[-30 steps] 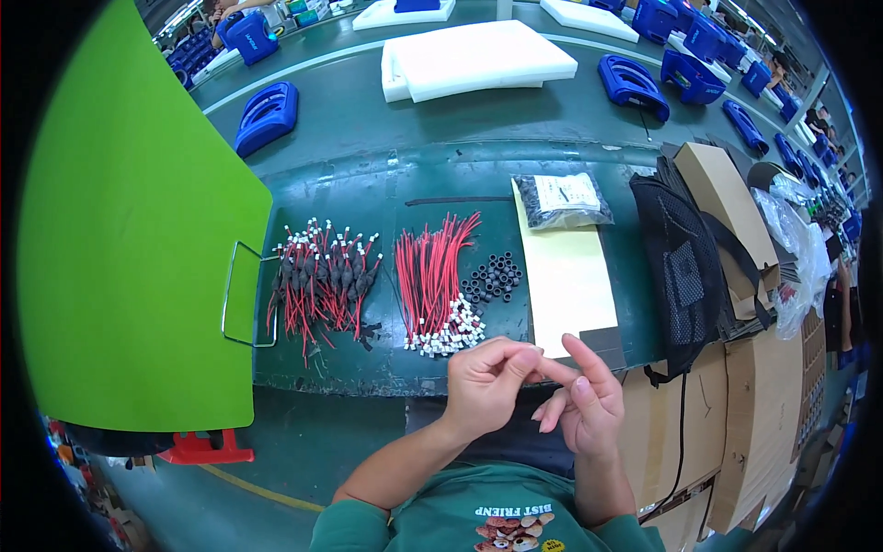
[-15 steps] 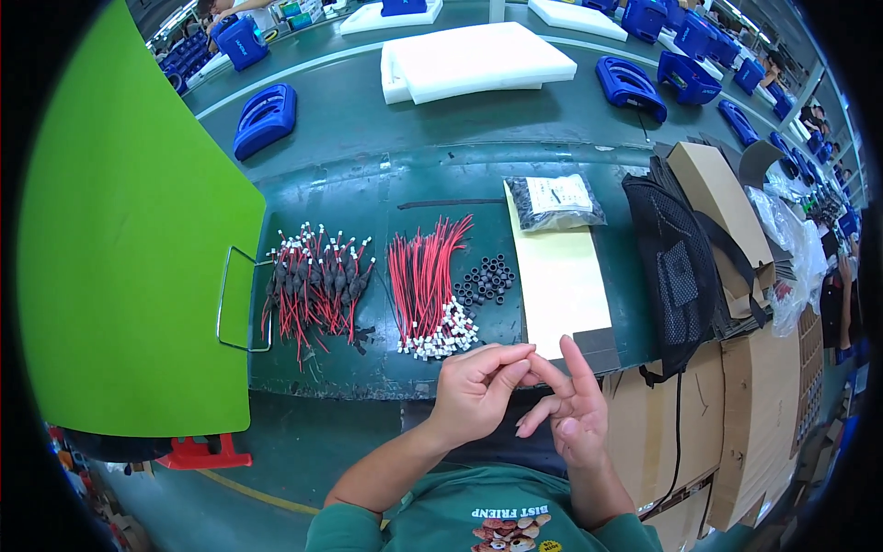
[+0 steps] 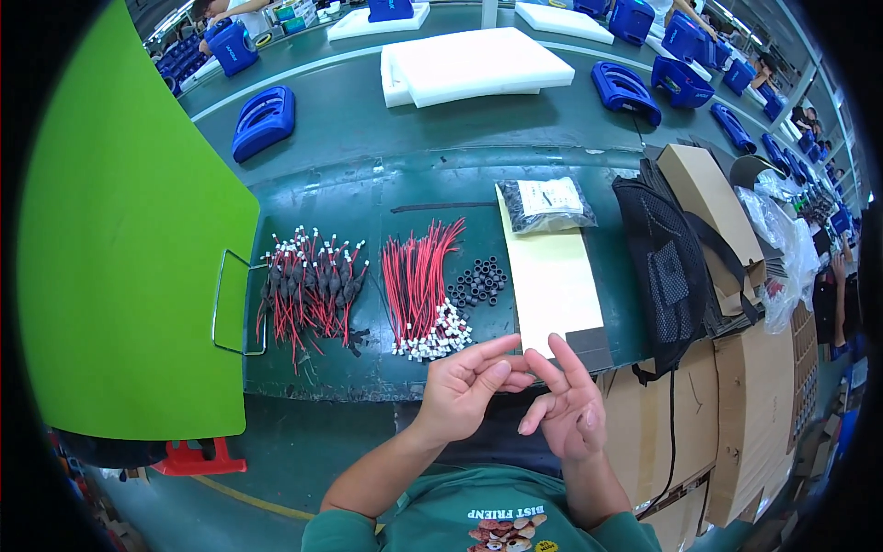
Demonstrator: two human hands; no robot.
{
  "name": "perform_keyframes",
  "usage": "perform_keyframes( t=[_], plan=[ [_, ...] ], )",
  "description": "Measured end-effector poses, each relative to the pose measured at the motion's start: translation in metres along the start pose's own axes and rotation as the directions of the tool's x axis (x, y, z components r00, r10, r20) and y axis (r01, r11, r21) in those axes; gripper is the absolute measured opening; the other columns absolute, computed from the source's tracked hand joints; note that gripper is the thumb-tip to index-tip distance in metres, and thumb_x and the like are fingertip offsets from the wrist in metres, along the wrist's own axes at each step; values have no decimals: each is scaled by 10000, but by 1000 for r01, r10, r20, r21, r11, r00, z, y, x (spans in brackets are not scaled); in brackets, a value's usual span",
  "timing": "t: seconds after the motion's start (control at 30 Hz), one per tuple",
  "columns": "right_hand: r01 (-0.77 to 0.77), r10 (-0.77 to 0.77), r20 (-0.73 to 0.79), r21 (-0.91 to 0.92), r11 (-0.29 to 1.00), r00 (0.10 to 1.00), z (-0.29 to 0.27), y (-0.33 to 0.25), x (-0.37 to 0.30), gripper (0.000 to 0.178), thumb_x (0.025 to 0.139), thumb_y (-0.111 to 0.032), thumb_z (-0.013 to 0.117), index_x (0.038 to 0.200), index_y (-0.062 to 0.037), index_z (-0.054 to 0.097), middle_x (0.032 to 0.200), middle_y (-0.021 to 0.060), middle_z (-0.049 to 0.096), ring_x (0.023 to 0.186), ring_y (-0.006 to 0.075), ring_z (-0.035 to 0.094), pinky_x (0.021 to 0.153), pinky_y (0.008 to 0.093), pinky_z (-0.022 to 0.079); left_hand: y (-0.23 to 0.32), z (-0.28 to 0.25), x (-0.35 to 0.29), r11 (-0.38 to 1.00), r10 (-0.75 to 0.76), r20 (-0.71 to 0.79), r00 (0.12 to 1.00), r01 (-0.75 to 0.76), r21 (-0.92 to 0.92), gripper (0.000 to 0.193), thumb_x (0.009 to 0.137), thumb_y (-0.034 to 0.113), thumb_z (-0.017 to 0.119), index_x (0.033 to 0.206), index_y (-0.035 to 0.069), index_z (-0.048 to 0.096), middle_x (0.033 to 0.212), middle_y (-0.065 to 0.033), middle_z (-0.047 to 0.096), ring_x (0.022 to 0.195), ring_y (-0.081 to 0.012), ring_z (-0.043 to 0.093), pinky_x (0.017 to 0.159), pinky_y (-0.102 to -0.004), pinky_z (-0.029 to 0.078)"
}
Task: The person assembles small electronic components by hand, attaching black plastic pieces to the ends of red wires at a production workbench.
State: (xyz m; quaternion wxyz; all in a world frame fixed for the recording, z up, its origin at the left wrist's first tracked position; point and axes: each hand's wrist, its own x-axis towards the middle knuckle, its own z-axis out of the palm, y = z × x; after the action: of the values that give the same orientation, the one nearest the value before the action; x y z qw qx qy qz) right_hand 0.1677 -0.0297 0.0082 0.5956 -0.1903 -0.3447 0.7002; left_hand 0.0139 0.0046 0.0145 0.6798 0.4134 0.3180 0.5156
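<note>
My left hand [image 3: 463, 390] is just off the table's front edge, fingers stretched toward the right and thumb lifted apart from the index finger. I see nothing held in it. My right hand [image 3: 572, 409] faces it, palm partly turned up, fingers spread. Its fingers are close to the left fingertips; whether they touch I cannot tell. A small dark spot shows by the right thumb. Beyond my hands lie red wires with white connectors [image 3: 421, 285], and small black rings [image 3: 478, 281] in a heap. Further left is a bunch of red wires with black wrapped lumps [image 3: 313, 285].
A yellow sheet [image 3: 549, 281] carries a bag of black parts [image 3: 544, 204]. A black mesh bag [image 3: 664, 267] and cardboard boxes [image 3: 754, 405] stand at right, a green panel [image 3: 129, 248] at left. White foam [image 3: 478, 66] and blue plastic housings [image 3: 264, 123] lie further back.
My left thumb and index finger, pinched together before, have come apart. My right hand keeps its spread pose, turned slightly. The view has shifted a little.
</note>
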Motion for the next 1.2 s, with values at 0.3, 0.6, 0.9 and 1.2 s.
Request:
perform_keyframes(
  t=[0.3, 0.6, 0.9, 1.2],
  plan=[
    [-90, 78, 68, 202, 975, 995, -1, -1, 4, 869, 801, -431, 523, 1339, 54, 42, 1318, 290, 271, 739, 263, 617, 677, 309, 510, -8, -2, 0, 1000, 19, -27, 999, -18, 13, 205, 791, -10, 584, 987, -68, 567, 849, -147, 631, 741, -165, 631, 669, -257, 534],
    [-134, 102, 105, 367, 920, 989, -9, 8, 1, 918, 807, -528, 456, 1336, 52, -20, 1334, 297, 225, 757, 258, 614, 692, 323, 507, -2, -2, -5, 999, -32, -36, 999, 34, 43, 143, 834, 27, 541, 931, -61, 598, 798, -128, 634, 692, -147, 625, 632, -232, 524],
    [-418, 130, 518, 491, 764, 846, -26, 30, 4, 884, 766, -714, 258, 849, 113, 560, 643, 213, 597, 372, 176, 499, 386, 257, 419, 17, -3, -1, 904, 170, 133, 976, -209, 373, 100, 767, 23, 615, 851, -31, 623, 738, -88, 615, 592, -99, 568, 530, -207, 465],
    [-573, 330, 525, 409, 710, 784, -41, 53, -21, 740, 740, -710, 364, 923, -11, 526, 552, 156, 568, 335, 109, 444, 300, 174, 318, 15, 24, -5, 702, 405, 323, 855, -517, 490, 177, 660, 4, 657, 837, 16, 652, 770, -89, 619, 637, -196, 606, 534, -263, 489]
  ],
)
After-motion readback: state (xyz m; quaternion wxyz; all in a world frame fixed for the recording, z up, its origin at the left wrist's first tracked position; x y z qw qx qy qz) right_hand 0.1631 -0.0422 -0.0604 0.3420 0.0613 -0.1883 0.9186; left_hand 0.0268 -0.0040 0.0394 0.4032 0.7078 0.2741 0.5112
